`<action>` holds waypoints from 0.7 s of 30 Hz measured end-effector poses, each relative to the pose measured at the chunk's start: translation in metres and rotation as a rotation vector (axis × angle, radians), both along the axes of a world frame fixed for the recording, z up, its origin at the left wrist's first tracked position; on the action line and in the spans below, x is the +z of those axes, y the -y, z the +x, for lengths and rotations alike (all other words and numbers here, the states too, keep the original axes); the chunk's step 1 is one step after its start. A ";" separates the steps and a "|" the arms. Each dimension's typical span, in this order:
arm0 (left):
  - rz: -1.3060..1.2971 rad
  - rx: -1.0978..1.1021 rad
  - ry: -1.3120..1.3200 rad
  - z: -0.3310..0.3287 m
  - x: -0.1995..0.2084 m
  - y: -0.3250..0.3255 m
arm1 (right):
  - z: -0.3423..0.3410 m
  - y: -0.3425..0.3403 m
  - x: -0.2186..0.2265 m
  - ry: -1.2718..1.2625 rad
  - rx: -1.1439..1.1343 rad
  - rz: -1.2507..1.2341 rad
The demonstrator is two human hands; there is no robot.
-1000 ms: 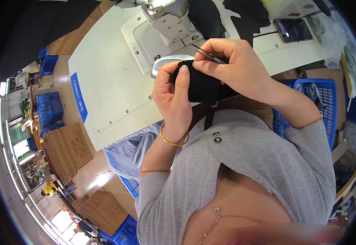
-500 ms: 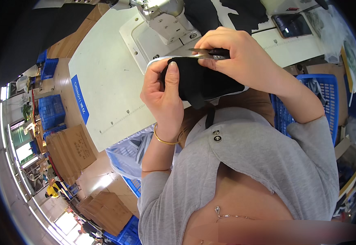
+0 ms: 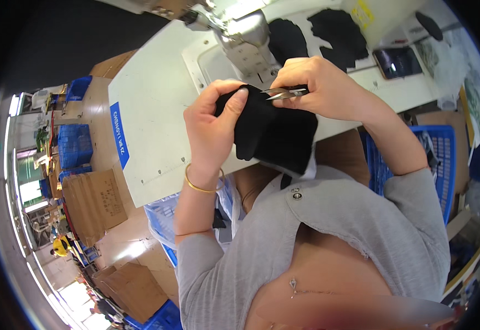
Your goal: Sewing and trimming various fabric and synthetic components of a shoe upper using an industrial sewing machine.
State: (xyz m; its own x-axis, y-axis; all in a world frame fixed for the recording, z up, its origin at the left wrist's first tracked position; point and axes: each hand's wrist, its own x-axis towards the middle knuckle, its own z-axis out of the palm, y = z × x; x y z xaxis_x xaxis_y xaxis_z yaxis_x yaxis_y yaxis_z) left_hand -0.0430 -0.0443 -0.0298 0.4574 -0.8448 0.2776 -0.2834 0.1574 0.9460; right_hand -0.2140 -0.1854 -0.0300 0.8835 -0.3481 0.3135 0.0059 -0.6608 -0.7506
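My left hand [image 3: 211,124] pinches the upper left corner of a black fabric piece [image 3: 278,135] between thumb and fingers. White shows along the lower edge of the cloth, which hangs down over the table's near edge toward my lap. Small thread snips [image 3: 284,94] with dark handles and bright blades are gripped in my right hand [image 3: 328,91]. Their blades point left, slightly parted, at the fabric's top edge near my left thumb. Whether a thread lies between the blades is too small to tell.
Just beyond my hands stands a sewing machine [image 3: 245,47] on a white table [image 3: 152,104]. Cut black pieces [image 3: 339,33] and a phone [image 3: 396,63] lie at the back right. Blue baskets [image 3: 443,165] flank me, and cardboard boxes [image 3: 94,206] stand on the floor at left.
The black fabric has turned and now hangs lower, its wide face showing. The snips have shifted a little away from my left thumb. The whole view has tilted slightly.
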 end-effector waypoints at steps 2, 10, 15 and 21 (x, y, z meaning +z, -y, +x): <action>0.088 -0.086 -0.066 0.019 0.015 0.010 | 0.007 0.003 0.006 -0.034 0.029 0.274; 0.227 -0.262 -0.280 0.066 0.039 0.054 | 0.031 -0.015 0.006 0.162 -0.256 0.475; 0.214 -0.326 -0.484 0.078 0.049 0.072 | 0.042 -0.003 0.008 0.211 -0.313 0.472; 0.214 -0.155 -0.443 0.079 0.051 0.081 | 0.050 0.005 0.006 0.264 -0.317 0.475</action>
State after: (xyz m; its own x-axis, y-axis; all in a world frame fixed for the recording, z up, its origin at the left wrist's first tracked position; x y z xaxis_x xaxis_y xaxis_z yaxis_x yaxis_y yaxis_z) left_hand 0.0364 -0.1256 0.0216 0.3573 -0.9285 -0.1009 0.1635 -0.0442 0.9856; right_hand -0.1645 -0.1904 -0.0241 0.6281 -0.7355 0.2540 0.0898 -0.2558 -0.9626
